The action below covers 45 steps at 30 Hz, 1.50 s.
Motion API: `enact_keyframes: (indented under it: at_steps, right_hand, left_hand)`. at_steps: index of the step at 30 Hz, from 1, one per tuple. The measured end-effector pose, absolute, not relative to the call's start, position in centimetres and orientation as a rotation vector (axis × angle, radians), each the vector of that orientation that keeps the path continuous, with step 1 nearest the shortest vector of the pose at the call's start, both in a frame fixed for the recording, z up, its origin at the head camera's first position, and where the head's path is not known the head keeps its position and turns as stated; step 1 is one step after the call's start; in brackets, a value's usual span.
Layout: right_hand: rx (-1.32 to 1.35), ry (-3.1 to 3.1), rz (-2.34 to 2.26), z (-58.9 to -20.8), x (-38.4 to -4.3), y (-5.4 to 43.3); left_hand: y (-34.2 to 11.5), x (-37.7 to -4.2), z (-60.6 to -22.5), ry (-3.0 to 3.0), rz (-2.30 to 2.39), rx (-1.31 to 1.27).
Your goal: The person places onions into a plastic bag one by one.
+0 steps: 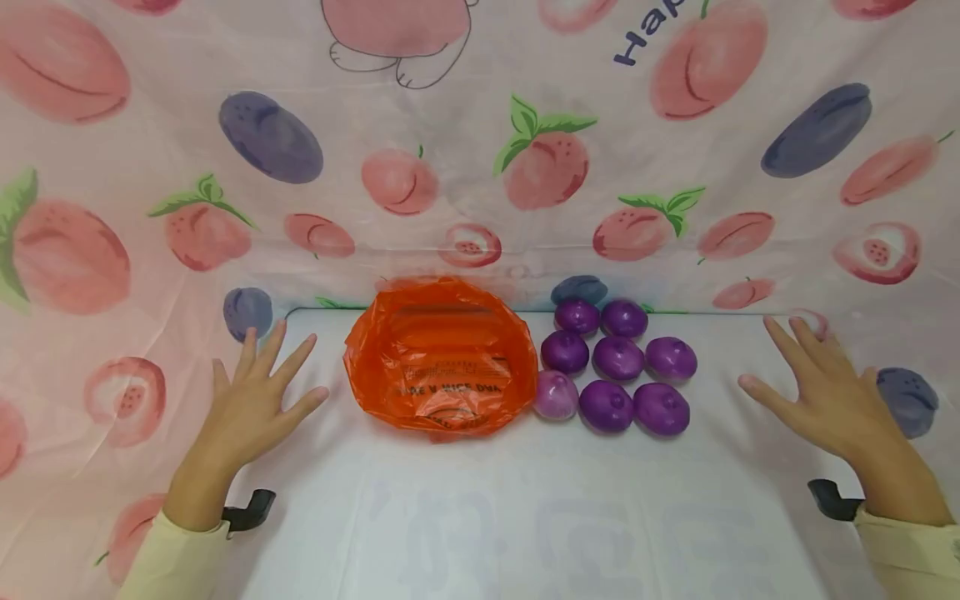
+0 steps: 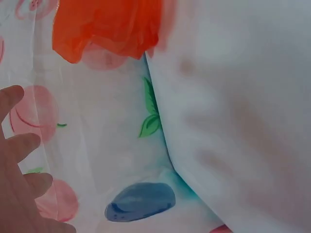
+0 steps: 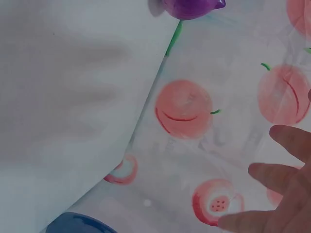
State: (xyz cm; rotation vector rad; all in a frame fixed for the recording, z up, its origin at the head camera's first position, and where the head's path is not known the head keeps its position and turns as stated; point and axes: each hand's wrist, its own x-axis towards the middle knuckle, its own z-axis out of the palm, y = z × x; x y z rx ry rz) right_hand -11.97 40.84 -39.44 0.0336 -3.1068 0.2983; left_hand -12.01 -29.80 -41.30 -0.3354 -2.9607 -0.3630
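An orange plastic bag (image 1: 442, 408) with dark printing stands on the white table, its mouth spread wide. Touching or nearly touching its right side is a cluster of several shiny purple onions (image 1: 618, 358), one of them paler (image 1: 556, 395). My left hand (image 1: 251, 408) hovers at the table's left side with fingers spread, apart from the bag. On the right side, my right hand (image 1: 832, 392) is also spread, apart from the onions, and holds nothing. The left wrist view shows part of the bag (image 2: 107, 29); the right wrist view catches one onion (image 3: 192, 6).
The white tabletop (image 1: 480, 508) extends toward me in front of the bag. A fruit-printed cloth (image 1: 450, 133) hangs behind the table and along both sides. A black wrist mount (image 1: 251, 510) sits at each sleeve cuff.
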Motion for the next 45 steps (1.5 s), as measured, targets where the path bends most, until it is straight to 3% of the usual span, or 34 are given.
enact_keyframes:
  at_steps: [13,24,32,45]
  right_hand:
    - [0.127,-2.940,0.628,-40.5,-13.5,40.9]
    - [0.005,-2.952,0.878,-42.3,-15.3,39.4]
    - [-0.147,-2.982,1.321,-43.4,-17.1,38.2]
    - [-0.165,-2.975,1.695,-45.7,-18.5,38.5]
  left_hand:
    - [-27.7,-13.2,-42.1,-2.736,-0.878,-0.411]
    - [-25.3,-14.9,-43.5,-2.640,-1.187,-0.288]
    - [-23.5,-16.1,-44.2,-2.654,-1.351,-0.217]
    - [-22.1,-17.6,-45.4,-2.603,-1.562,-0.080]
